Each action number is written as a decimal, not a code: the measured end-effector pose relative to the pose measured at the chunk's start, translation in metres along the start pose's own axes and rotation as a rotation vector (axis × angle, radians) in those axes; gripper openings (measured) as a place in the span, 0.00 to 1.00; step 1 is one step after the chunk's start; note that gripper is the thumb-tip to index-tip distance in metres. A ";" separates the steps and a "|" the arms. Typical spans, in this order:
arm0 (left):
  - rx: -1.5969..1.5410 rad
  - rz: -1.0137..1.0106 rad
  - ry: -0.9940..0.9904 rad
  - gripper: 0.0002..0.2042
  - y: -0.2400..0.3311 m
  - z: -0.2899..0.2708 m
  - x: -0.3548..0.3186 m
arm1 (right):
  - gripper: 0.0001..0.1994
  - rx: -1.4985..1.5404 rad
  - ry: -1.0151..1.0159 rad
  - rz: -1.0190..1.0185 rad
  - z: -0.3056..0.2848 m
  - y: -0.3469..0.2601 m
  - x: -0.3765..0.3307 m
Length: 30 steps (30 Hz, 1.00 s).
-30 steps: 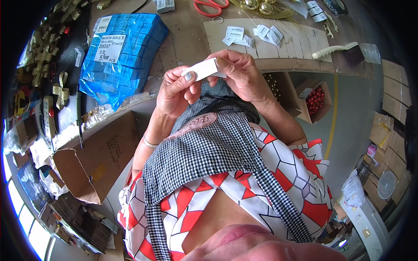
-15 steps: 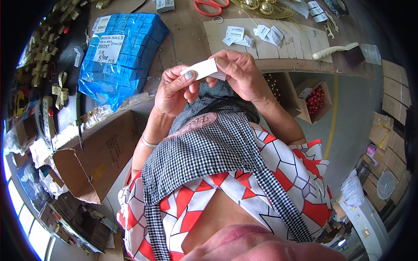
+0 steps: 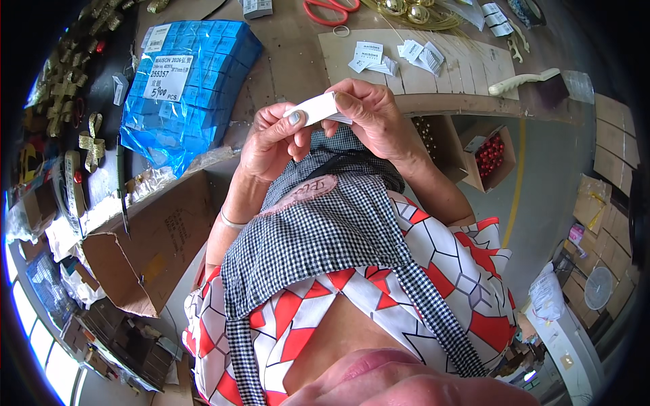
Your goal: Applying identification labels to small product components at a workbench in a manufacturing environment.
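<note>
Between my two hands, in front of the checked apron, is a small stack of white paper tags (image 3: 315, 109). My left hand (image 3: 273, 137) grips its left end, the thumb lying on top. On the other end, my right hand (image 3: 370, 116) pinches the tags between thumb and fingers. The undersides of the tags and some fingertips are hidden. Beyond my hands, two loose piles of similar tags lie on a cardboard sheet, a left pile (image 3: 373, 59) and a right pile (image 3: 423, 56).
A blue plastic-wrapped pack (image 3: 193, 88) stands on the table at left, near gold glitter bows (image 3: 92, 142). Red-handled scissors (image 3: 330, 11) and gold baubles (image 3: 417, 13) lie at the back. A white-handled brush (image 3: 525, 82) sits at right. Below are cartons, one with red balls (image 3: 489, 159).
The upper face of the tags looks slightly more bowed now. My hands stay in nearly the same place, both still gripping.
</note>
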<state>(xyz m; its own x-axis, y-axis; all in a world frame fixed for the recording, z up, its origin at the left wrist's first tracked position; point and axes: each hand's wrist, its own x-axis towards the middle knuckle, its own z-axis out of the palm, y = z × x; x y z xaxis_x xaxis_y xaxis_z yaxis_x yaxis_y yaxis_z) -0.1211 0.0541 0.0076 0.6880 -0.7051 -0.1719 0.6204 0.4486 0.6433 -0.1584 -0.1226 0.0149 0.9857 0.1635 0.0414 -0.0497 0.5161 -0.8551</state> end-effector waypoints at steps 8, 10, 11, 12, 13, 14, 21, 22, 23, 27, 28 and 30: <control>-0.011 0.009 -0.038 0.09 0.000 0.000 0.000 | 0.12 -0.086 -0.050 -0.031 0.000 -0.005 0.000; -0.008 0.023 -0.029 0.08 0.000 -0.001 -0.001 | 0.12 -0.086 -0.029 -0.040 0.006 -0.010 0.000; -0.008 0.024 -0.029 0.08 0.000 -0.001 -0.001 | 0.11 -0.087 -0.006 -0.049 0.008 -0.011 0.000; -0.002 0.029 -0.027 0.08 0.000 0.000 -0.001 | 0.11 -0.088 -0.006 -0.050 0.006 -0.009 -0.001; 0.003 0.034 -0.025 0.08 0.000 0.000 -0.002 | 0.11 -0.074 -0.041 -0.052 0.003 -0.007 -0.001; 0.004 0.035 -0.026 0.08 0.001 0.001 -0.002 | 0.11 -0.061 -0.075 -0.054 0.001 -0.005 -0.002; 0.001 0.050 -0.075 0.08 -0.001 0.002 -0.002 | 0.12 -0.025 -0.039 -0.024 0.003 -0.005 -0.005; -0.007 0.054 -0.077 0.08 -0.001 0.003 -0.003 | 0.12 -0.025 -0.041 -0.024 0.004 -0.004 -0.005; -0.006 0.056 -0.076 0.08 -0.001 0.004 -0.003 | 0.11 -0.013 -0.039 -0.033 0.005 -0.004 -0.005; 0.018 0.062 -0.052 0.07 -0.001 0.002 -0.003 | 0.11 -0.049 0.024 -0.048 0.010 -0.010 -0.006; 0.039 0.067 -0.044 0.07 -0.001 0.002 -0.003 | 0.11 -0.049 0.025 -0.049 0.009 -0.009 -0.007; 0.046 0.076 -0.041 0.07 0.000 0.006 -0.004 | 0.11 -0.040 -0.045 -0.033 0.004 -0.008 -0.007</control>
<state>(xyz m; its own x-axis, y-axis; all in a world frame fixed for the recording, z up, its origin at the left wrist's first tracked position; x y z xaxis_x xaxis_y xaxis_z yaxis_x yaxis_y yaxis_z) -0.1259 0.0536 0.0122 0.7158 -0.6923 -0.0918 0.5487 0.4763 0.6870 -0.1656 -0.1245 0.0241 0.9784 0.1852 0.0919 -0.0103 0.4876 -0.8730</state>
